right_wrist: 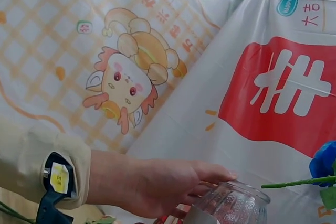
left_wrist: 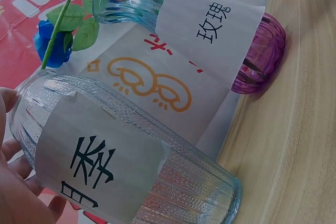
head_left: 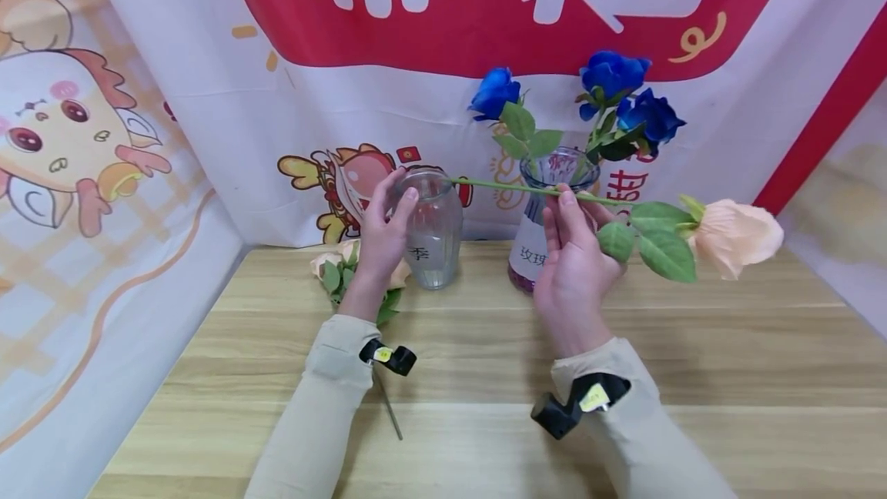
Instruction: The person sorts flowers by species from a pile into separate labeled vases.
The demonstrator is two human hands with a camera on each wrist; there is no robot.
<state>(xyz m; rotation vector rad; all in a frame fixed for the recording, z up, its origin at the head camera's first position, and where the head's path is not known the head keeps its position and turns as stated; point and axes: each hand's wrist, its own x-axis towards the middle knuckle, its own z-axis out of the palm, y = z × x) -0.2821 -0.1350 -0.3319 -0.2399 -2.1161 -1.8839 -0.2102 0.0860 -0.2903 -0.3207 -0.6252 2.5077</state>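
My left hand (head_left: 383, 237) holds a clear ribbed glass vase (head_left: 442, 241) near its top, fingers and thumb around the neck. The vase stands on the table and bears a paper label (left_wrist: 102, 158) with black characters. In the right hand (head_left: 575, 276), a single peach rose (head_left: 738, 239) is pinched by its green stem and lies almost level, bloom to the right. Its cut stem end (right_wrist: 266, 185) is beside the vase's mouth, just outside the rim in the right wrist view. The right wrist view does not show the right hand.
Behind the right hand stands a second vase (left_wrist: 210, 35), blue at the neck and purple at the base, with several blue roses (head_left: 615, 74). More peach roses (head_left: 333, 262) lie on the wooden table (head_left: 471, 445) by the left forearm. A printed cloth (head_left: 333, 114) hangs behind.
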